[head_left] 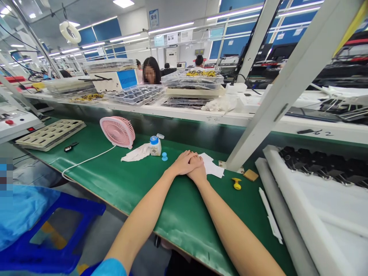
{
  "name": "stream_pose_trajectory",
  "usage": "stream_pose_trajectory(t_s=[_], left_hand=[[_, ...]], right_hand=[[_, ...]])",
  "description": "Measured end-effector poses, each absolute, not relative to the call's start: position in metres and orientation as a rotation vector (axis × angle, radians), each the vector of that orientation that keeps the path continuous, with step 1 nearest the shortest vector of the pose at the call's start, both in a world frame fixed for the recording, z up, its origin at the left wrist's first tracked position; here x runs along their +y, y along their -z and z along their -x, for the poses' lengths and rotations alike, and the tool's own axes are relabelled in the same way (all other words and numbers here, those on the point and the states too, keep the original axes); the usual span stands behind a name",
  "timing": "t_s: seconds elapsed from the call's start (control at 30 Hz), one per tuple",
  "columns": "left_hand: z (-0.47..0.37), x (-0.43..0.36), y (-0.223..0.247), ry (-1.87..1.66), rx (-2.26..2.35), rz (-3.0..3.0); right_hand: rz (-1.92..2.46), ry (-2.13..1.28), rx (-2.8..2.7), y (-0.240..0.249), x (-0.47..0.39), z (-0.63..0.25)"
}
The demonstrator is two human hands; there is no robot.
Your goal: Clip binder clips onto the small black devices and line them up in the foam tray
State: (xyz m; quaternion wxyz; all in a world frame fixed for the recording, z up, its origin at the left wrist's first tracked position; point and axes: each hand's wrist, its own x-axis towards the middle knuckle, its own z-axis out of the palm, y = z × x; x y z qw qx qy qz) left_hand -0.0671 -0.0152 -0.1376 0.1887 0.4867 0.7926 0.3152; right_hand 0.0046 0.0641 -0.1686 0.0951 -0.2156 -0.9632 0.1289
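Observation:
On the green worktop (135, 180), my left hand (184, 163) rests across the back of my right hand (198, 170). The left fingers lie flat over the right hand. Most of the right fingers are covered, so their shape cannot be told. No tool or part shows in either hand. White paper pieces (212, 167) lie just beyond the right hand. Left of my hands are a small light-blue knobbed piece (164, 156) and a white bottle (155, 147) with a blue cap, its flip lid raised. A crumpled white cloth (136, 153) lies against the bottle.
A pink fan (117, 132) trails a white cable. Right of me are a yellow knobbed piece (237, 183), a tan sponge (251, 175), a slanted post (276, 96) and a white foam tray (322, 226). A shelf (184, 115) runs behind; a person (151, 71) sits beyond it.

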Motion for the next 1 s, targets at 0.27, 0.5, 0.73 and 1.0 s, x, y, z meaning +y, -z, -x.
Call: stream_pose_trajectory(t_s=[0.27, 0.5, 0.73, 1.0], left_hand=[[0.070, -0.013, 0.142, -0.914, 2.244, -1.370], [0.071, -0.014, 0.141, -0.893, 2.248, -1.361], [0.075, -0.009, 0.147, -0.961, 2.252, -1.371], [0.079, -0.006, 0.151, -0.939, 2.275, -1.397]], right_hand=[[0.646, -0.412, -2.823, 0.176, 0.067, 0.001], [0.621, -0.395, -2.804, 0.176, 0.066, 0.001], [0.639, -0.424, -2.828, 0.174, 0.068, 0.005], [0.630, -0.481, -2.819, 0.166, 0.068, 0.000]])
